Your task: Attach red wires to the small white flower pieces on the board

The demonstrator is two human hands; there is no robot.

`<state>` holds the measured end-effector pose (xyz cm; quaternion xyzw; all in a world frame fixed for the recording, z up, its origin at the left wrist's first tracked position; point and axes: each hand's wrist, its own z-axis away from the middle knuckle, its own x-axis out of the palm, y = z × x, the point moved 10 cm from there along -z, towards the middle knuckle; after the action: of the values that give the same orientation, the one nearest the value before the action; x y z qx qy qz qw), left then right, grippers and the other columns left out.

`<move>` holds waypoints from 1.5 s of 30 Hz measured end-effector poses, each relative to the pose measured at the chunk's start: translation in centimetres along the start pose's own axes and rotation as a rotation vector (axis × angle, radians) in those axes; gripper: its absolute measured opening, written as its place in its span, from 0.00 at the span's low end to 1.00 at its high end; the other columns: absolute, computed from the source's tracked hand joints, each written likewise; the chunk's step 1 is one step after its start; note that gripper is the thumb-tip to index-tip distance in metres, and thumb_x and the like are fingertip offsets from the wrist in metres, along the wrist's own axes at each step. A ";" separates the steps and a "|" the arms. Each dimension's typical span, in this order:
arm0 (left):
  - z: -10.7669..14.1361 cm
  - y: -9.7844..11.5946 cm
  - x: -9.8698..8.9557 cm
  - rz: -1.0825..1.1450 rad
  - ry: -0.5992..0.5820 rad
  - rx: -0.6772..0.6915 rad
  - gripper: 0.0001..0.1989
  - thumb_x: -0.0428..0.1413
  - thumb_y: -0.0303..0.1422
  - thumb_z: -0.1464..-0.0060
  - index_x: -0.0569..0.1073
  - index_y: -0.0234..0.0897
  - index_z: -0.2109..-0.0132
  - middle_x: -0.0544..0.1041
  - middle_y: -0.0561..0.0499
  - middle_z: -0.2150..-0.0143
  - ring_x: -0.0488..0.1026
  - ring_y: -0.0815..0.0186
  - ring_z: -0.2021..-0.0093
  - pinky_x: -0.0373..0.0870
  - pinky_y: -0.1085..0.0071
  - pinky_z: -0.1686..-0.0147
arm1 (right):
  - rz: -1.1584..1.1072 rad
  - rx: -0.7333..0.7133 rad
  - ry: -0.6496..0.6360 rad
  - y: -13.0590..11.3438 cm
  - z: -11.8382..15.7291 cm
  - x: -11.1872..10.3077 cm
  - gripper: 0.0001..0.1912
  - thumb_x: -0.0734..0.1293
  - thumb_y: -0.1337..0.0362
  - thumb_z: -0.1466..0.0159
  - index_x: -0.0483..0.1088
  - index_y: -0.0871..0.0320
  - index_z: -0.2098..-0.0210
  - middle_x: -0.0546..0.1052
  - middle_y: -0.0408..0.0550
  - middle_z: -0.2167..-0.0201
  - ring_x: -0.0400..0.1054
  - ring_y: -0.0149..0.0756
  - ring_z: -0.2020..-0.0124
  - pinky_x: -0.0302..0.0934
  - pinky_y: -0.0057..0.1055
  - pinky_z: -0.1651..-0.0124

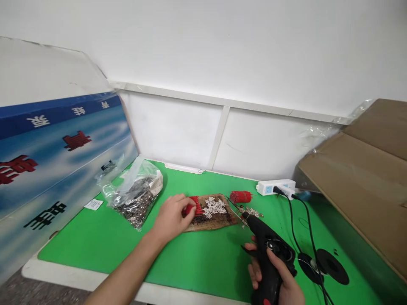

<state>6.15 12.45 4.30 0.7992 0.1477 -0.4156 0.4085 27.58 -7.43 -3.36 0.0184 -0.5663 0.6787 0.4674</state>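
Observation:
My left hand (176,213) is closed at the left end of a scorched brown board (219,221), its thumb and fingers around short red wires (197,205). The wires lie side by side, and the fingers hide part of them. Small silver metal pieces (214,206) are spread on the board to the right of the wires. In my right hand (286,281) is a black soldering gun (270,250), gripped by its handle. Its thin tip points up and left to the board's right edge; whether it touches anything is unclear.
Behind the board's right end lie a tied bundle of red wires (241,196) and loose metal pieces (252,212). A clear bag of metal parts (136,199) sits left. At right are a power strip (270,187), black cables (310,228), a solder spool (332,266) and a cardboard box (356,169).

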 end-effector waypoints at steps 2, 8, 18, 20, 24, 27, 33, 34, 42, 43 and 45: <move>-0.1 1.2 1.0 -0.014 -0.002 0.026 0.10 0.52 0.38 0.34 0.77 0.41 0.58 0.74 0.51 0.61 0.68 0.62 0.60 0.59 0.64 0.58 | 0.000 -0.009 0.004 -0.4 -0.7 -0.5 0.24 0.78 0.51 0.45 0.79 0.59 0.54 0.80 0.55 0.58 0.58 0.29 0.77 0.60 0.28 0.79; -0.3 3.2 3.4 -0.073 -0.041 0.134 0.09 0.57 0.41 0.37 0.78 0.43 0.57 0.76 0.52 0.59 0.72 0.62 0.56 0.60 0.62 0.56 | -0.032 -0.015 0.020 -0.4 -0.5 -0.6 0.22 0.77 0.52 0.43 0.80 0.58 0.53 0.79 0.54 0.57 0.56 0.28 0.76 0.60 0.27 0.78; -0.7 4.2 4.4 -0.119 -0.157 0.178 0.12 0.56 0.40 0.35 0.81 0.46 0.51 0.74 0.50 0.63 0.71 0.61 0.59 0.63 0.62 0.58 | -0.018 -0.045 0.041 -1.1 -0.1 0.0 0.21 0.76 0.53 0.43 0.80 0.60 0.56 0.79 0.56 0.59 0.55 0.29 0.77 0.58 0.28 0.79; -0.8 4.0 4.5 -0.104 -0.174 0.157 0.11 0.56 0.39 0.36 0.81 0.46 0.52 0.75 0.51 0.62 0.72 0.61 0.57 0.64 0.62 0.57 | -0.032 -0.047 0.085 -1.1 0.0 0.0 0.22 0.77 0.53 0.46 0.80 0.60 0.57 0.79 0.57 0.60 0.55 0.29 0.77 0.57 0.27 0.79; -1.0 3.5 4.6 -0.052 -0.187 0.127 0.08 0.58 0.38 0.37 0.80 0.43 0.55 0.76 0.52 0.59 0.72 0.62 0.54 0.64 0.62 0.54 | -0.053 -0.053 0.135 -1.2 0.1 0.1 0.24 0.79 0.53 0.50 0.80 0.60 0.57 0.79 0.57 0.61 0.55 0.29 0.77 0.57 0.27 0.79; -1.2 3.4 4.6 -0.035 -0.183 0.133 0.07 0.59 0.38 0.37 0.79 0.41 0.56 0.76 0.52 0.58 0.72 0.62 0.54 0.64 0.63 0.53 | -0.049 -0.062 0.123 -1.3 0.1 0.2 0.24 0.79 0.54 0.48 0.80 0.62 0.56 0.79 0.58 0.60 0.54 0.29 0.77 0.56 0.27 0.79; -1.1 3.3 3.5 0.068 -0.150 0.097 0.05 0.59 0.35 0.36 0.79 0.41 0.57 0.78 0.52 0.59 0.73 0.63 0.55 0.64 0.66 0.55 | -0.057 -0.061 0.119 -1.1 0.0 -0.2 0.24 0.78 0.55 0.46 0.80 0.62 0.54 0.79 0.58 0.58 0.55 0.29 0.76 0.57 0.27 0.79; -1.0 3.1 3.4 0.098 -0.153 0.070 0.06 0.58 0.35 0.36 0.79 0.41 0.56 0.78 0.52 0.59 0.73 0.63 0.56 0.64 0.67 0.56 | -0.057 -0.064 0.118 -1.2 0.1 -0.2 0.24 0.78 0.55 0.46 0.80 0.62 0.54 0.79 0.58 0.58 0.55 0.29 0.76 0.57 0.27 0.79; -0.2 2.2 3.2 0.102 -0.189 0.013 0.06 0.59 0.34 0.39 0.80 0.40 0.59 0.79 0.53 0.59 0.75 0.63 0.57 0.65 0.67 0.58 | -0.042 -0.090 0.111 -1.5 0.1 0.2 0.23 0.77 0.56 0.46 0.80 0.64 0.55 0.79 0.58 0.59 0.54 0.28 0.77 0.57 0.27 0.79; -0.2 2.2 3.2 0.074 -0.181 0.024 0.06 0.59 0.35 0.39 0.80 0.41 0.59 0.79 0.52 0.59 0.75 0.62 0.56 0.65 0.66 0.56 | -0.041 -0.094 0.109 -1.5 0.1 0.2 0.23 0.77 0.56 0.45 0.79 0.64 0.55 0.79 0.58 0.58 0.55 0.28 0.77 0.56 0.27 0.79; -0.2 2.3 3.2 0.019 -0.169 0.048 0.06 0.60 0.36 0.39 0.80 0.41 0.59 0.79 0.52 0.58 0.74 0.61 0.55 0.65 0.64 0.53 | -0.033 -0.102 0.107 -1.6 0.1 0.2 0.22 0.77 0.56 0.45 0.79 0.64 0.55 0.79 0.59 0.58 0.55 0.28 0.77 0.56 0.27 0.79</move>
<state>9.50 10.88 3.06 0.7722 0.0953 -0.4810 0.4039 28.47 -7.54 -1.99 -0.0325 -0.5738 0.6413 0.5084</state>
